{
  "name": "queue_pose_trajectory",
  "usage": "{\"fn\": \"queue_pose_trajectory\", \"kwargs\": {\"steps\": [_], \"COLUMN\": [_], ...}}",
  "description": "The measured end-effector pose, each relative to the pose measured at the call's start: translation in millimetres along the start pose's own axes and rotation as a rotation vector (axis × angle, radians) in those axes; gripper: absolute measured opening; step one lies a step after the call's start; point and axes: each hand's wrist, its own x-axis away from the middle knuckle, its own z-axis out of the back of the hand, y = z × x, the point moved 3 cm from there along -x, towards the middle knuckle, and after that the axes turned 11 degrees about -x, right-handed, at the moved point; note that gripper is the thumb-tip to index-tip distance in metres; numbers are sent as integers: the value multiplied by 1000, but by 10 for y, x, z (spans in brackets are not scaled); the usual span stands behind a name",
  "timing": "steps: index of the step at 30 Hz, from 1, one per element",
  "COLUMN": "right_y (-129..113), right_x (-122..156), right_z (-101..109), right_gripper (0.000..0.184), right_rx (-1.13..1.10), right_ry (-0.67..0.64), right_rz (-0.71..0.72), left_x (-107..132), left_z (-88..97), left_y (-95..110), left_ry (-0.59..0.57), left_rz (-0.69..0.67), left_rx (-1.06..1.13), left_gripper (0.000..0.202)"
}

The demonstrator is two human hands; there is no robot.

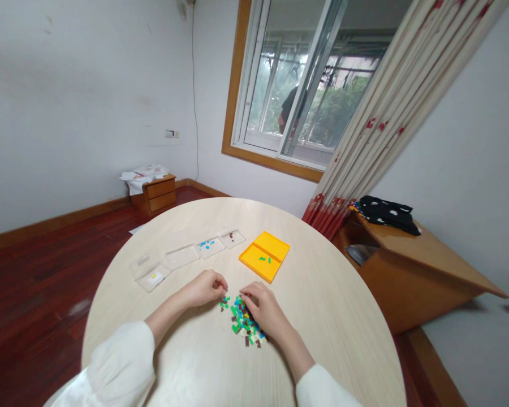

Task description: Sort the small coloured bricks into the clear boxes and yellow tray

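Note:
Both of my hands are over small coloured building bricks on the round table. My left hand (207, 287) is closed, its fingertips drawn together beside a small cluster of green, brown and blue bricks (224, 305). Anything pinched there is too small to make out. My right hand (262, 305) curves over the far edge of a larger mixed pile (245, 325) of green, blue, brown, yellow and cream bricks. Its fingers are bent together at the pile, and what they grip is hidden. A narrow gap separates the cluster from the pile.
Behind my hands lies a yellow divided tray (275, 244) with a few green bricks. To its left, clear plastic trays hold blue bricks (206, 245), brown bricks (231, 237) and a yellow-and-white item (155, 277). The round table (331, 339) stands near a wooden desk (432, 260) on the right.

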Motion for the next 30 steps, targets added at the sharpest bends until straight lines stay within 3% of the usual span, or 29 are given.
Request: {"fn": "queue_pose_trajectory", "kwargs": {"steps": [6,11,18,30], "right_y": [-79,-71,-91,99], "right_x": [-62,-68,-64,-107], "right_z": [-301,-396,-380,-79], "right_gripper": [18,18,16,17], "right_rx": [114,182,211,100], "right_ry": [-3,-14,17,322], "right_rz": [-14,-61,-27,38], "left_x": [18,15,17,46], "left_z": [-46,-72,-54,-28], "left_y": [-57,-87,-50,55], "left_ry": [-81,-101,-84,-59], "left_rz": [-37,-56,-44,-120], "left_rx": [-35,-45,-60,-91], "left_gripper": [24,22,20,21]}}
